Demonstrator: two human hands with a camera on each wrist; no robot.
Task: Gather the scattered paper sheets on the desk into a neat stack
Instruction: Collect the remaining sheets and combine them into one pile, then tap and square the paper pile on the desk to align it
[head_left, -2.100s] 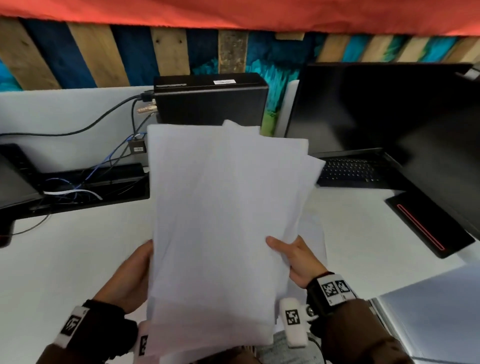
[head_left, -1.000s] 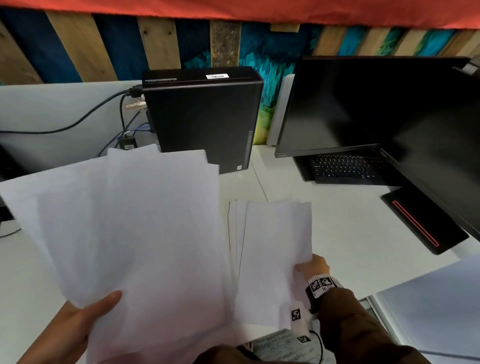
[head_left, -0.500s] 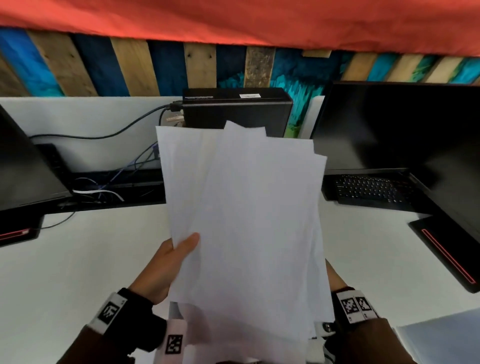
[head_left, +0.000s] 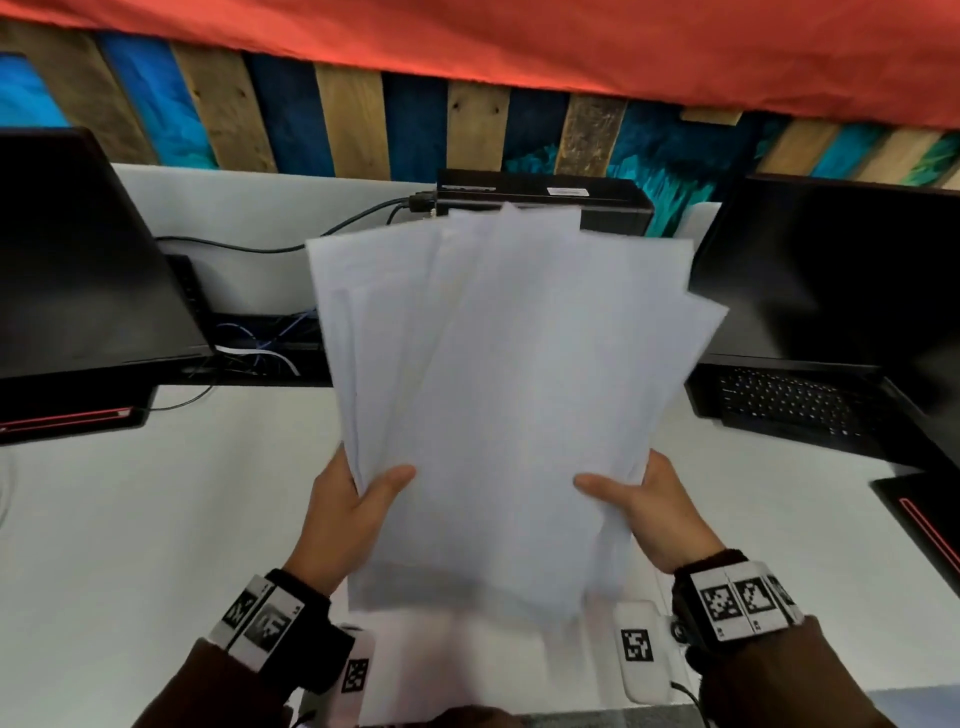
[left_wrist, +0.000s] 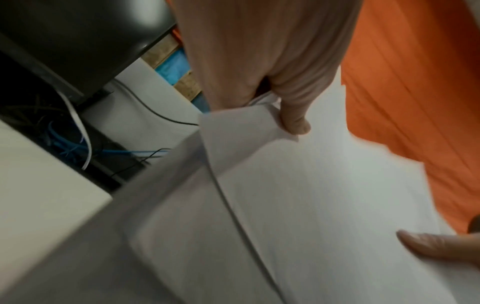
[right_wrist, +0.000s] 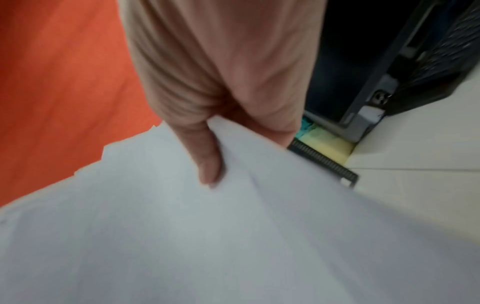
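Observation:
Several white paper sheets (head_left: 498, 395) are held up above the white desk (head_left: 130, 519), fanned out unevenly at their top edges. My left hand (head_left: 358, 504) grips their lower left edge, thumb on the front and fingers behind. My right hand (head_left: 644, 499) grips the lower right edge the same way. In the left wrist view the left thumb (left_wrist: 293, 117) pinches the paper sheets (left_wrist: 311, 205), and the right thumb (left_wrist: 428, 244) shows at the lower right. In the right wrist view the right thumb (right_wrist: 207, 162) presses on the paper sheets (right_wrist: 207, 246).
A black computer case (head_left: 545, 200) stands behind the sheets. Black monitors stand at the left (head_left: 78, 260) and right (head_left: 831, 270). A keyboard (head_left: 784, 405) lies under the right monitor. Cables (head_left: 260, 343) run at the back left. Orange cloth (head_left: 519, 47) hangs overhead.
One second ago my left hand held a bundle out to the left while the right took sheets off the desk. Now all the sheets are together in front of me, and both hands hold them.

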